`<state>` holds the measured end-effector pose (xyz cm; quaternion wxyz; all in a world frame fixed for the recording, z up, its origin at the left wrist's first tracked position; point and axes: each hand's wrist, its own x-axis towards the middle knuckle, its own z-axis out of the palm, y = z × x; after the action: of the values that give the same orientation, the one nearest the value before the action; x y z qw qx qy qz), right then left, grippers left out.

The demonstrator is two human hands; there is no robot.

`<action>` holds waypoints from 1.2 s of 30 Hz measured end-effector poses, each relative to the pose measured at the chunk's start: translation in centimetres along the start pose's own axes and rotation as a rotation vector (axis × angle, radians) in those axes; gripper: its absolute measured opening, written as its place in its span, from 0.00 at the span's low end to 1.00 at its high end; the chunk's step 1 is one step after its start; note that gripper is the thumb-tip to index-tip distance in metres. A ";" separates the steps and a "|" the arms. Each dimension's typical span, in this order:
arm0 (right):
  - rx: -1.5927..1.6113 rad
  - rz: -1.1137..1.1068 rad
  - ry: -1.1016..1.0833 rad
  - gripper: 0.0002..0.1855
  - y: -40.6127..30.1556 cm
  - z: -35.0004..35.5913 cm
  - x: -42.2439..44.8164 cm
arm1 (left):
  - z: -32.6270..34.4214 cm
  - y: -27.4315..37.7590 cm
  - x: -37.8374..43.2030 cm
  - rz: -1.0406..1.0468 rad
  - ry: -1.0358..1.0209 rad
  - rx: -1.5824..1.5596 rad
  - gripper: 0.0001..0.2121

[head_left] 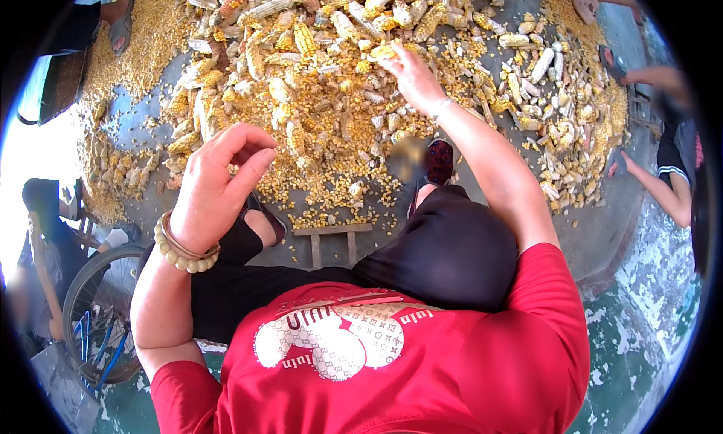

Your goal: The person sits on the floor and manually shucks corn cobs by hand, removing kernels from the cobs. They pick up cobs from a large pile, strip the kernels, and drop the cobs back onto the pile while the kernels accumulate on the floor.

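Note:
My left hand hangs in front of the pile's near left side, its fingers curled and the thumb bent close to the index finger. Nothing shows between those tips, but the inside of the hand is partly hidden. My right hand reaches forward over the pile, thumb and fingers around a yellow corn ear piece. Beneath and ahead of both hands lies a heap of maize cobs, some still bearing kernels, others mostly bare. Loose yellow kernels cover the heap's near slope.
A small wooden stool stands between my feet. Bare cobs lie scattered to the right, and a bed of kernels spreads at left. A bicycle wheel is at lower left. Other people's legs and feet are at both sides.

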<state>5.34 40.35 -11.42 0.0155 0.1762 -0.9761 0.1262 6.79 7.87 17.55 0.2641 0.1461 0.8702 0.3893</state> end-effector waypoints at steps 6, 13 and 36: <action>0.500 0.562 0.197 0.31 1.1 -1.4 -2.5 | -0.1 0.9 0.0 0.055 0.010 -0.009 0.05; 0.428 0.195 -0.183 0.11 -3.3 -2.4 -1.3 | 0.0 0.3 0.2 -0.009 -0.012 -0.040 0.05; 1.033 0.701 -0.263 0.10 -3.8 -0.5 -5.3 | 1.4 -1.3 1.7 0.005 -0.082 0.084 0.06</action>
<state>11.63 38.86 -10.46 -0.2337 -0.1549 -0.7828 0.5555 6.12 8.68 15.16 0.2922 0.1753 0.8738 0.3468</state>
